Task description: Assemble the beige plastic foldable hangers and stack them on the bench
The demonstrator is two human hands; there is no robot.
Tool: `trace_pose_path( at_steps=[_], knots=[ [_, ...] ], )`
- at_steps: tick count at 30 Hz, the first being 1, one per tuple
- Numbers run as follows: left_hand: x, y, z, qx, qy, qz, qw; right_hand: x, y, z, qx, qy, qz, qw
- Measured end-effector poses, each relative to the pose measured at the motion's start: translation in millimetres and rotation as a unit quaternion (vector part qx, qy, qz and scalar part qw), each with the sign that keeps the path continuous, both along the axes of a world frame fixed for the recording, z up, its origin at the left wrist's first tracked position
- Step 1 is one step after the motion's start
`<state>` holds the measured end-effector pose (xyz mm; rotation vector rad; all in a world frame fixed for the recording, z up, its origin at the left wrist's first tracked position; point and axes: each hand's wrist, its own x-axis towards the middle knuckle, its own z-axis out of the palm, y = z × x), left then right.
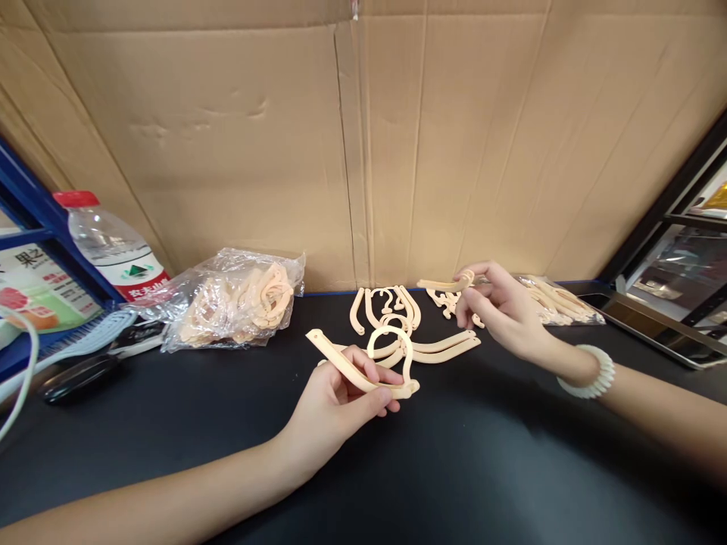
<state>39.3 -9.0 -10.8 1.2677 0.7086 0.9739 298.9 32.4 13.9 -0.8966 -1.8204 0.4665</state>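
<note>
My left hand [346, 397] is closed around a cream plastic hanger arm [346, 365]. A curved hanger hook [407, 356] rises from that arm's right end. Farther back on the right, my right hand [497, 306] pinches another cream hanger piece [443, 285], slim and pointing left, with a rounded end at the fingertips. Behind my left hand lie folding hanger parts with spread arms [446, 348], partly covered by the hook. Against the back are more loose curved hanger arms [357, 312] and small hooks [389, 299].
At the left, a clear plastic bag [238, 299] of hanger parts lies beside a red-capped bottle [122, 246], a light blue brush [102, 333] and a black-handled tool [85, 382]. Another bag [560, 300] and a dark flat device [653, 325] are at right. Cardboard [244, 144] stands behind.
</note>
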Motion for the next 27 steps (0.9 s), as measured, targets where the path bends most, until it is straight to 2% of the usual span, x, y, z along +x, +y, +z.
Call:
trace_pose_path(
  at_steps=[4,9,11,14,19,27],
  knots=[
    [-1.5,-0.6,0.1,0.002,0.012,0.013,1.0,-17.3,-28.9,-4.0,-0.136,0.19,0.059,0.971],
    [-1.1,-1.1,0.6,0.002,0.01,0.017,1.0,-28.8,-44.2,-1.8,-0.276,0.3,0.133,0.903],
    [-0.4,-1.1,0.7,0.006,0.011,0.017,1.0,-30.9,-46.3,-1.9,-0.309,0.316,0.13,0.887],
    [0.1,-1.6,1.4,0.019,0.019,0.012,1.0,-33.8,-50.0,-5.6,-0.346,0.314,0.104,0.878],
    [0.6,-1.8,4.1,0.036,0.025,0.014,0.999,-39.9,-58.9,-15.6,-0.39,0.316,0.11,0.858],
    [1.7,0.0,2.5,0.05,0.062,0.015,0.997,-55.9,-63.9,-27.8,-0.406,0.281,0.192,0.848]
  ],
)
